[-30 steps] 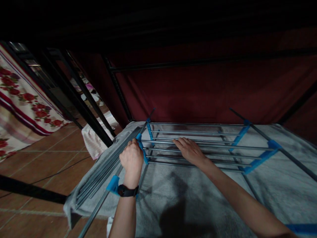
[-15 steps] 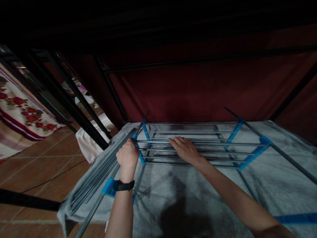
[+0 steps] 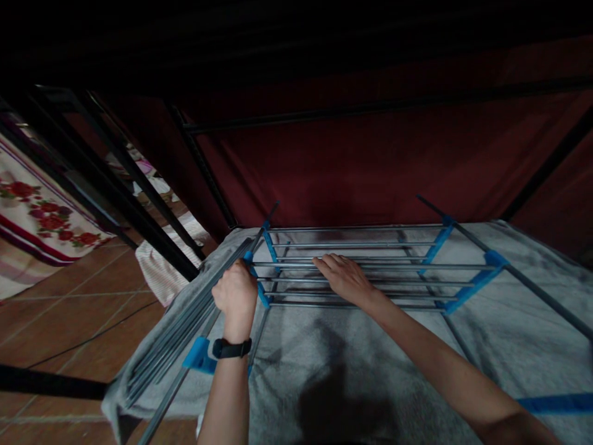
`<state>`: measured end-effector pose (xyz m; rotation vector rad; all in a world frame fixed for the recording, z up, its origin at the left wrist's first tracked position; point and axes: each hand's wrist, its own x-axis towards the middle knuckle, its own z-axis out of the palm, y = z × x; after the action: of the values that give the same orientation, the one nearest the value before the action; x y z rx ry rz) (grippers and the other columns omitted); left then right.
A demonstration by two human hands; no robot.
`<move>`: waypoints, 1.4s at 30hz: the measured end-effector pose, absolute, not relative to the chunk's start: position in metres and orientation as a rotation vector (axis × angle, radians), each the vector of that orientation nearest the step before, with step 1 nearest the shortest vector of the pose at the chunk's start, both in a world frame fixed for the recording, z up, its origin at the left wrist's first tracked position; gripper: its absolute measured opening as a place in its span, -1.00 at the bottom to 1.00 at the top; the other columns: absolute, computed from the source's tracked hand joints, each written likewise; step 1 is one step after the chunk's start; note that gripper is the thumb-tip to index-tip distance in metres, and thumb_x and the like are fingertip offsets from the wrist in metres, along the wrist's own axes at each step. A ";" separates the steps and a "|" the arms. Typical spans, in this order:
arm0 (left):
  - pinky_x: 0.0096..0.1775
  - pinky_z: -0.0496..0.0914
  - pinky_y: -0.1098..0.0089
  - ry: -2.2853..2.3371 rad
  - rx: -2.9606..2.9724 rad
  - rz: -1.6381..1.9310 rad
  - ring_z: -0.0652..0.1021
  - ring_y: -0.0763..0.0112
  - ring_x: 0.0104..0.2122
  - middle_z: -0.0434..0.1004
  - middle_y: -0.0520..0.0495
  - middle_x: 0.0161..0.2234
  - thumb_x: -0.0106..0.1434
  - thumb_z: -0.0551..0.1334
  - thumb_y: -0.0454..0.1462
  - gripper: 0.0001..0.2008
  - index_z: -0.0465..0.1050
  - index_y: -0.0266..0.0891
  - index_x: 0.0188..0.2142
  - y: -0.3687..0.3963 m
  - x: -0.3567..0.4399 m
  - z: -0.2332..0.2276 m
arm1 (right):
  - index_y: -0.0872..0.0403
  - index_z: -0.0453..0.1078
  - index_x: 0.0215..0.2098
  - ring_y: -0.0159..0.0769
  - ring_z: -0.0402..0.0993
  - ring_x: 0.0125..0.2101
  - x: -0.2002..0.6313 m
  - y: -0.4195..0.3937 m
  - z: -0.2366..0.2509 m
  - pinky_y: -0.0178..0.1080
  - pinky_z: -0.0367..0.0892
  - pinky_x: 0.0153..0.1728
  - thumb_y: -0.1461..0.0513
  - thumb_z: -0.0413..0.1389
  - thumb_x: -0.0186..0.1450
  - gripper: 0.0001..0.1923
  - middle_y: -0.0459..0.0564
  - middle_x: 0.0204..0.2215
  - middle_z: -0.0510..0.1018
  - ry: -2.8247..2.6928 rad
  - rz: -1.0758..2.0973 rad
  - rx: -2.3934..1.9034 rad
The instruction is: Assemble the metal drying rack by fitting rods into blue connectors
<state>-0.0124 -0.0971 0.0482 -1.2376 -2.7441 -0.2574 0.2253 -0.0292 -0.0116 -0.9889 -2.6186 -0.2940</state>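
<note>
Metal rack (image 3: 417, 267), partly built, lying flat on a grey blanket (image 3: 282, 395). Slim grey crossbars (image 3: 352, 245) span its width, roughly parallel, bunched toward the far end. Bright blue brackets (image 3: 496, 260) receive them at either side. Long side poles (image 3: 546, 299) run through the brackets, far tips poking out beyond. Nearer me, another blue bracket (image 3: 197, 354) sits on the left pole; one more shows at lower right.

We see grey rods (image 3: 417, 267), blue brackets (image 3: 482, 283), a grey blanket (image 3: 278, 395) and a dark red curtain (image 3: 370, 167). Our watch (image 3: 234, 350) is black. The cream cloth (image 3: 49, 216) bears red roses and stripes.
</note>
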 end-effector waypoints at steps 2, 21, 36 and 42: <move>-0.15 0.44 0.12 -2.737 -1.231 -0.264 0.65 -0.03 -0.12 0.63 -0.40 -0.15 0.46 -0.06 -0.20 -0.59 0.53 -0.26 -0.01 -0.097 -0.012 0.048 | 0.04 0.29 0.28 -0.19 0.43 -0.04 0.226 -0.029 -0.012 -0.16 0.35 0.00 0.37 -0.09 0.46 -0.54 0.07 -0.02 0.52 -2.619 -0.286 -0.990; -0.17 0.43 0.13 -2.750 -1.215 -0.221 0.64 -0.08 -0.11 0.63 -0.39 -0.14 0.46 -0.07 -0.20 -0.58 0.52 -0.21 0.03 -0.095 -0.010 0.050 | 0.03 0.28 0.29 -0.22 0.44 0.02 0.228 -0.031 -0.004 -0.18 0.36 -0.01 0.39 -0.12 0.45 -0.51 0.08 0.08 0.52 -2.674 -0.170 -0.988; -0.19 0.42 0.13 -2.723 -1.230 -0.199 0.65 -0.08 -0.13 0.64 -0.35 -0.18 0.47 -0.07 -0.16 -0.59 0.53 -0.18 -0.01 -0.095 -0.010 0.047 | -0.01 0.18 0.39 -0.17 0.40 0.13 0.227 -0.032 -0.009 -0.15 0.38 -0.02 0.41 -0.17 0.41 -0.39 0.10 0.20 0.46 -2.690 -0.072 -1.072; -0.22 0.42 0.16 -2.666 -1.215 -0.199 0.65 -0.06 -0.17 0.64 -0.35 -0.20 0.47 -0.07 -0.13 -0.58 0.53 -0.19 -0.01 -0.094 -0.012 0.040 | -0.02 0.23 0.34 -0.19 0.44 0.04 0.228 -0.034 0.000 -0.17 0.38 -0.07 0.39 -0.16 0.43 -0.44 0.08 0.12 0.51 -2.685 -0.100 -1.051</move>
<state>-0.0117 -0.0940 0.0397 -1.2145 -2.6656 -0.1990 0.2280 -0.0342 0.0002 -1.0509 -2.6849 -0.0995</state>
